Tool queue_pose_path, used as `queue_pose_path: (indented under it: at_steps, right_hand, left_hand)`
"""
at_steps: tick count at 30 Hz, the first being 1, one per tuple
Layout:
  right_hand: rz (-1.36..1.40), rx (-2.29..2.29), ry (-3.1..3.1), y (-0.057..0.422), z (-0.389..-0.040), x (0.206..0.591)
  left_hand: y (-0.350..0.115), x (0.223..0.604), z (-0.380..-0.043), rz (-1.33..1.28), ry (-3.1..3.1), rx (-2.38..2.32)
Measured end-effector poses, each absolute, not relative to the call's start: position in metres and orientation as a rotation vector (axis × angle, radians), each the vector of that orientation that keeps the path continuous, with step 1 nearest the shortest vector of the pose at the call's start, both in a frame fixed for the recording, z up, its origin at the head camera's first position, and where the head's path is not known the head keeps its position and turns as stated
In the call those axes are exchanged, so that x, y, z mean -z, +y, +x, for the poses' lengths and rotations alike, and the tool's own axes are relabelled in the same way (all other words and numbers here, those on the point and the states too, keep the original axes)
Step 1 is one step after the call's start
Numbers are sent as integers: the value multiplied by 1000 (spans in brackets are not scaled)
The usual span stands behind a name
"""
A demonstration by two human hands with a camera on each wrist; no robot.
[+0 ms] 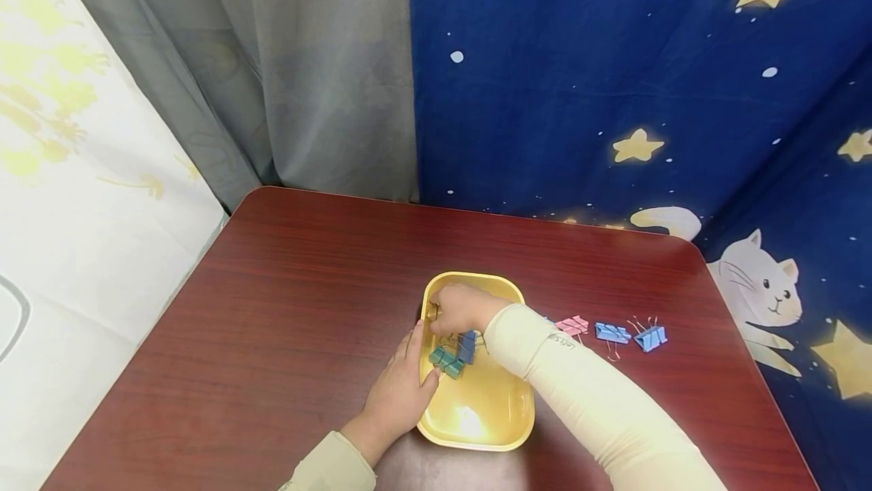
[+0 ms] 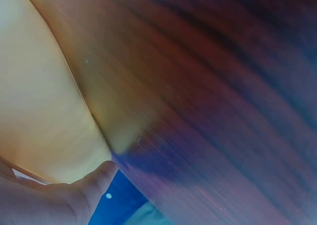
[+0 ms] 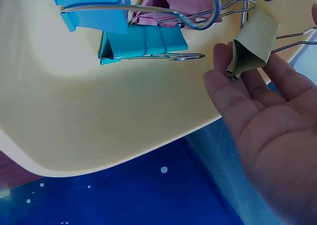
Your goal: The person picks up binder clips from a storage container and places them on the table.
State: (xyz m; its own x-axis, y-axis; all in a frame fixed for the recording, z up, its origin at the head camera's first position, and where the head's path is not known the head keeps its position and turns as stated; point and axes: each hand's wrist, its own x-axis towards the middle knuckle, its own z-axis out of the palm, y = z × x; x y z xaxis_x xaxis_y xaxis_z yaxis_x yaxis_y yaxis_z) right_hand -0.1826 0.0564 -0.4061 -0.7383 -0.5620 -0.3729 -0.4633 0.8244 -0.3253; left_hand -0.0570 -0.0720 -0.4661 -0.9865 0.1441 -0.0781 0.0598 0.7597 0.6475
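A yellow plastic tray (image 1: 487,404) sits on the table. My left hand (image 1: 398,393) grips its left wall, with the thumb over the rim and the other fingers along the outside. Inside the tray, my right hand (image 1: 465,308) holds a yellow binder clip (image 3: 257,39) near the far left corner. In the right wrist view the clip lies against the fingertips, its wire handles pointing toward the thumb. Close by in the tray are a green binder clip (image 1: 446,362) and a dark blue binder clip (image 1: 466,347). A purple binder clip (image 3: 173,8) shows behind them in the right wrist view.
Right of the tray, on the reddish-brown table (image 1: 306,287), lie a pink binder clip (image 1: 572,325) and two light blue binder clips (image 1: 613,333), partly behind the right sleeve (image 1: 586,385). Grey and blue curtains (image 1: 545,97) hang beyond the table's far edge.
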Motion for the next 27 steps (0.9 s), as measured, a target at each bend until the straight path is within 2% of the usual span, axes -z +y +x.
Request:
queue_pose_path:
  at_steps: [27]
  right_hand:
    - [-764, 604, 2509, 76, -178, 392]
  left_hand:
    - [-71, 466, -57, 138, 2822, -1028]
